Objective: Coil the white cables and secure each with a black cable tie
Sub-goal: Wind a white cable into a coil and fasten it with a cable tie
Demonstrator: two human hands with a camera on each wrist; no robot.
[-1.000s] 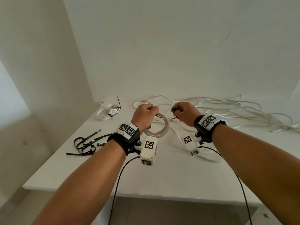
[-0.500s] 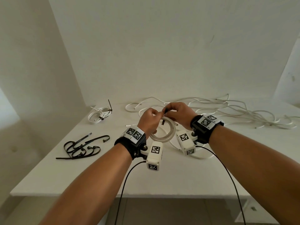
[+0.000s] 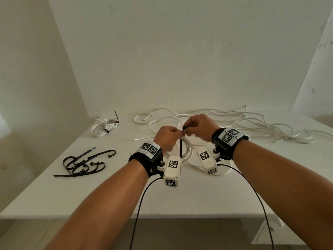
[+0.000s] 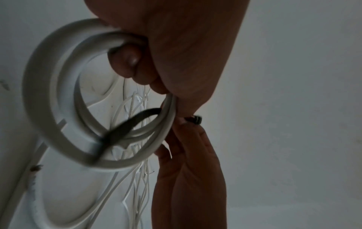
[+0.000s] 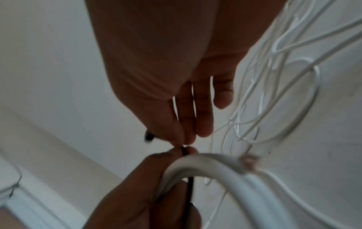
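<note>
My left hand (image 3: 166,137) has its fingers curled round the top of the white coil (image 3: 187,150), a smooth, round-section cable wound in a few stiff loops that hang from my fist above the table (image 3: 108,192). My right hand (image 3: 197,126) pinches the head end of a black cable tie (image 3: 180,148) between thumb and fingertips, just beside my left knuckles; the other fingers are loosely extended. The tie is a flat, flexible strap; it runs down from the pinch across the coil's loops, and in the left wrist view its tail passes through the coil's opening. Both wrists are raised, backs of the hands up, knuckles almost touching. Behind the coil, loose white cables (image 3: 252,121) lie in a thin tangled spread. Left of the coil and farther back sits a finished bundle (image 3: 103,127), already tied in black. Left of the coil and nearer me lies a heap of spare black ties (image 3: 83,164), curled.
</note>
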